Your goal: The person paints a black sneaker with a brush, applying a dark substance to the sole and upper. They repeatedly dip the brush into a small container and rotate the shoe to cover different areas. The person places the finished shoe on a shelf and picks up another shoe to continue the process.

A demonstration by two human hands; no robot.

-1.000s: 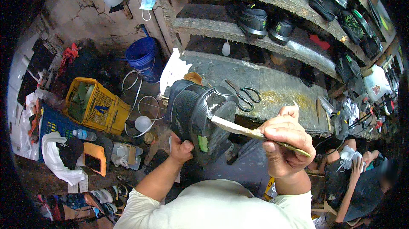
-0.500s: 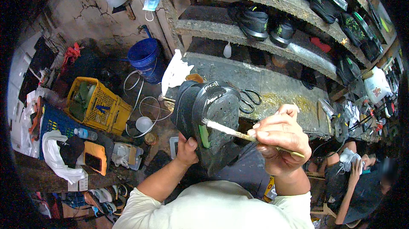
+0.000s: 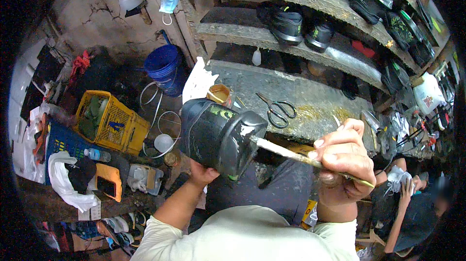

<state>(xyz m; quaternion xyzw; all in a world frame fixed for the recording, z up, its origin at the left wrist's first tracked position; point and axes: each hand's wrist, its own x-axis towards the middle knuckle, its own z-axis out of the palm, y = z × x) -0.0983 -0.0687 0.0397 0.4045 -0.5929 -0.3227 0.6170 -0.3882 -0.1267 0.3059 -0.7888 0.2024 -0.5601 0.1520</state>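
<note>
My left hand (image 3: 203,171) grips a black shoe (image 3: 208,137) from below. It is tilted, showing a green-patterned upper and white wet-looking patches on the sole edge. My right hand (image 3: 343,160) pinches a thin brush (image 3: 286,149) with a pale, stained handle, its bristles touching or very close to that edge. Behind the shoe, black-handled scissors (image 3: 284,116) lie on the grey worktop (image 3: 291,86) beside a small open container (image 3: 219,93) of amber stuff and white crumpled paper (image 3: 195,79).
Shelves (image 3: 230,30) of black shoes rise behind. At left stand a blue bucket (image 3: 164,72), a yellow crate (image 3: 133,127) and a water bottle (image 3: 96,154). Tools (image 3: 420,132) crowd the right. A co-worker (image 3: 412,217) at lower right holds a white laced item (image 3: 398,181).
The shoe has turned so its green-patterned upper shows where more of the sole showed. My right hand and brush have moved right, the bristles now higher on the shoe's edge.
</note>
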